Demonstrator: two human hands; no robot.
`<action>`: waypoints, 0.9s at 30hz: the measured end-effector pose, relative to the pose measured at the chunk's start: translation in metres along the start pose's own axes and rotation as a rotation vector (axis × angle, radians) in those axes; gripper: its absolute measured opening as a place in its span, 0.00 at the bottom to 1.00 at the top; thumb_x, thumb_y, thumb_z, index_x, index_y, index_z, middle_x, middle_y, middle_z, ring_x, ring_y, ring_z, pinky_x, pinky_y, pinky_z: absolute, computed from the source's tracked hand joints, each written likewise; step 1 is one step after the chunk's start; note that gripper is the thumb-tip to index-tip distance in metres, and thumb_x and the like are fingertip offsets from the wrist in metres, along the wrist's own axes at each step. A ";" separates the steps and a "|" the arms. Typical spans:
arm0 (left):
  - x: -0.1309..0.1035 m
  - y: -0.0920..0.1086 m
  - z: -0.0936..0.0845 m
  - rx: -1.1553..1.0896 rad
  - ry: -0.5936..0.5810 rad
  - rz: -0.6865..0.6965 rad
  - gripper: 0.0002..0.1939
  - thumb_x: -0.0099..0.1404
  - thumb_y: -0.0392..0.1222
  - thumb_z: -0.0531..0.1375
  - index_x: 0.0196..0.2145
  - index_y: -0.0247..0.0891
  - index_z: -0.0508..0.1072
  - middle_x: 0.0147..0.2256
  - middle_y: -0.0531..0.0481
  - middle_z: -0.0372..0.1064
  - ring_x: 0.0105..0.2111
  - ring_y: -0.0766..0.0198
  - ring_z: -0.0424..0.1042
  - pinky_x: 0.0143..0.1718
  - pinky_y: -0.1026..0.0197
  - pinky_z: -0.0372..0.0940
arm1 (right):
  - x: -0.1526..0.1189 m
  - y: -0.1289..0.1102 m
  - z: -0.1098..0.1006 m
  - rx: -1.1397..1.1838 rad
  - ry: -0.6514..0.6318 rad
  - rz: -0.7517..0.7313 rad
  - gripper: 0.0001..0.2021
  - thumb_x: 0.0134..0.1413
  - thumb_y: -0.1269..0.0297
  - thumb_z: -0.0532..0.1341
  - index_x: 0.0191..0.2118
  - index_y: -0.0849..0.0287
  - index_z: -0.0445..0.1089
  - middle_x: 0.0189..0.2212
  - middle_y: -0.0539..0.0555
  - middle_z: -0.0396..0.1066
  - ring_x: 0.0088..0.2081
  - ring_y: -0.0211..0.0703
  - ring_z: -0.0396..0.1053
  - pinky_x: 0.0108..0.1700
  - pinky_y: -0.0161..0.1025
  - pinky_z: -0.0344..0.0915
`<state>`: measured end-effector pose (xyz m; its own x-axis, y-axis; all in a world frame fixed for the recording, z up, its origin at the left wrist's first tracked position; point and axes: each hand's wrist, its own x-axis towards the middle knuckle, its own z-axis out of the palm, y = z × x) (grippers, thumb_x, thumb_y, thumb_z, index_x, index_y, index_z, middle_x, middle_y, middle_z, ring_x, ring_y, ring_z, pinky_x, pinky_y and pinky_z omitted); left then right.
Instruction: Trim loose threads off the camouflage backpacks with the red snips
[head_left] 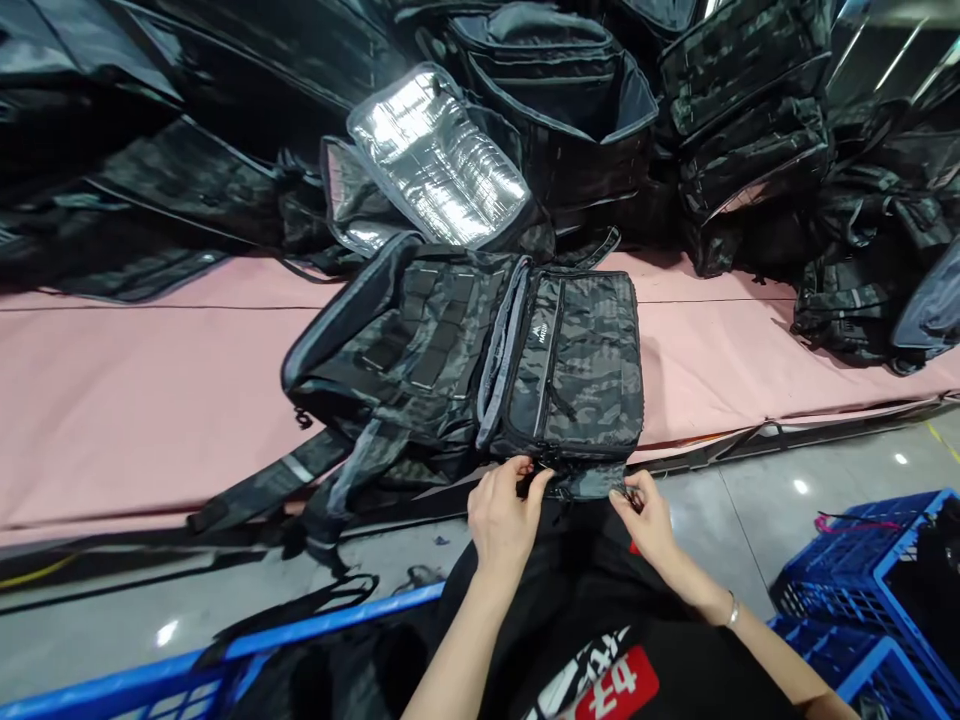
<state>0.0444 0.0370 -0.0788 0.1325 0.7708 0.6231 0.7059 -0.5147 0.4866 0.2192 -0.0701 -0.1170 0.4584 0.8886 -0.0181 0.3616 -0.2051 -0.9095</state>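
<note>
A dark camouflage backpack [450, 340] lies on the pink table, its main part spread to the left. The front pocket section [592, 360], with a small white logo and a zipper, lies to the right. At its near edge, my left hand [506, 510] pinches the black edge by the zipper. My right hand [646, 515] pinches the right end of a camouflage side flap [592, 482] hanging over the table's front edge. Both hands have fingers closed. The exact bits between the fingertips are partly hidden.
Behind the backpack lies an open silver-lined bag [450, 160]. Several more camouflage bags [750, 120] are piled along the back of the pink table [150, 390]. Blue crates [840, 570] stand on the floor at right, and a blue-edged crate [330, 625] at lower left.
</note>
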 end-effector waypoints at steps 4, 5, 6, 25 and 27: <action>0.001 0.001 0.002 0.043 0.042 0.058 0.04 0.63 0.39 0.56 0.34 0.36 0.68 0.29 0.50 0.70 0.30 0.62 0.68 0.33 0.60 0.60 | -0.002 -0.014 -0.011 -0.099 -0.039 -0.064 0.13 0.57 0.55 0.55 0.39 0.59 0.60 0.20 0.45 0.57 0.22 0.33 0.54 0.26 0.31 0.51; 0.002 0.001 0.001 0.028 0.044 0.072 0.04 0.63 0.38 0.56 0.33 0.36 0.68 0.29 0.50 0.70 0.30 0.63 0.69 0.33 0.61 0.60 | -0.003 -0.018 -0.014 -0.129 -0.029 -0.081 0.13 0.57 0.55 0.55 0.40 0.59 0.60 0.23 0.46 0.60 0.24 0.34 0.57 0.28 0.31 0.54; 0.002 0.002 0.000 0.015 0.044 0.082 0.03 0.63 0.37 0.55 0.34 0.36 0.69 0.30 0.50 0.70 0.31 0.63 0.68 0.34 0.61 0.60 | -0.005 -0.022 -0.016 -0.150 -0.012 -0.099 0.13 0.57 0.56 0.55 0.42 0.59 0.60 0.27 0.48 0.64 0.27 0.35 0.61 0.32 0.32 0.57; -0.006 0.000 0.000 -0.167 0.005 0.013 0.03 0.62 0.35 0.53 0.30 0.36 0.63 0.32 0.49 0.69 0.35 0.63 0.68 0.39 0.59 0.62 | 0.005 -0.076 0.018 -0.472 -0.060 -0.573 0.08 0.61 0.63 0.51 0.38 0.59 0.66 0.30 0.50 0.69 0.32 0.37 0.67 0.34 0.33 0.57; -0.008 -0.001 0.001 -0.174 0.007 -0.007 0.03 0.62 0.35 0.53 0.30 0.36 0.62 0.32 0.48 0.69 0.34 0.62 0.68 0.39 0.58 0.62 | 0.008 -0.076 0.023 -0.539 -0.043 -0.537 0.09 0.62 0.62 0.51 0.38 0.59 0.66 0.30 0.51 0.69 0.32 0.38 0.67 0.33 0.33 0.56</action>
<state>0.0434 0.0321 -0.0849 0.1224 0.7725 0.6231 0.5757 -0.5667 0.5895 0.1765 -0.0383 -0.0571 0.0794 0.9357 0.3436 0.8774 0.0980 -0.4696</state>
